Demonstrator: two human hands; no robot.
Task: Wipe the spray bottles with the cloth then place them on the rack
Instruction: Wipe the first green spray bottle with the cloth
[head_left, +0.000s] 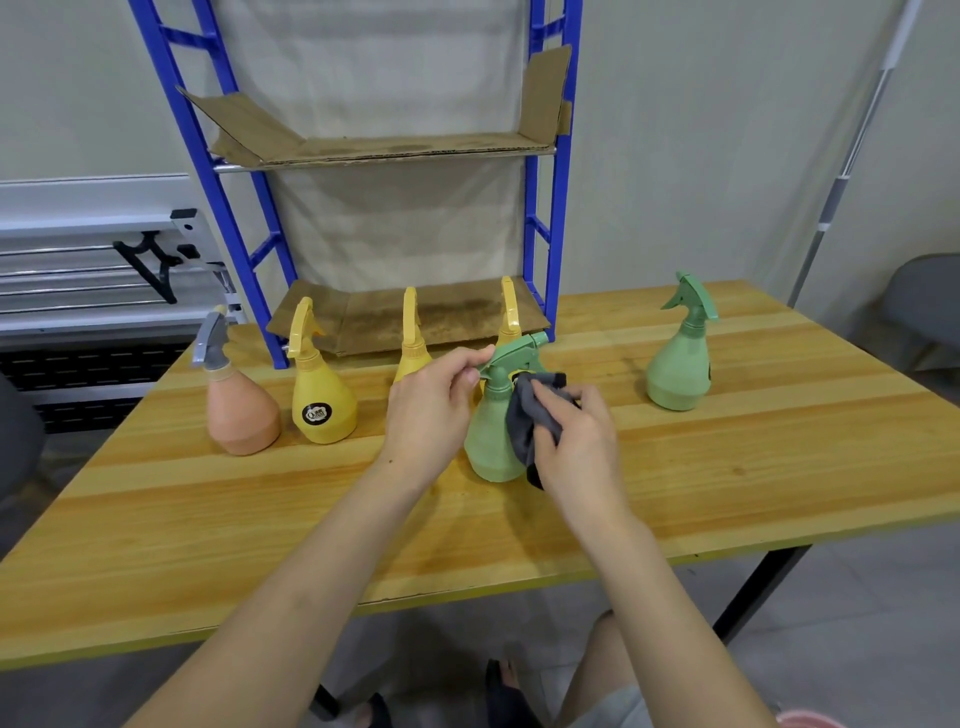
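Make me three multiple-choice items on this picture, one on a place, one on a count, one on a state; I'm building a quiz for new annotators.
1. Where does the pink bottle stand?
A. leftmost on the table
B. on the rack
C. beside the far green bottle

2. How many yellow bottles show?
A. one
B. three
C. five

3. What does the right hand hold?
A. nothing
B. a yellow bottle
C. the grey cloth

Key: 1 A, it ends the row on the left. 2 B, three yellow tops rise before the rack. 3 C, its fingers press the cloth against the near green bottle, whose sprayer the left hand pinches.
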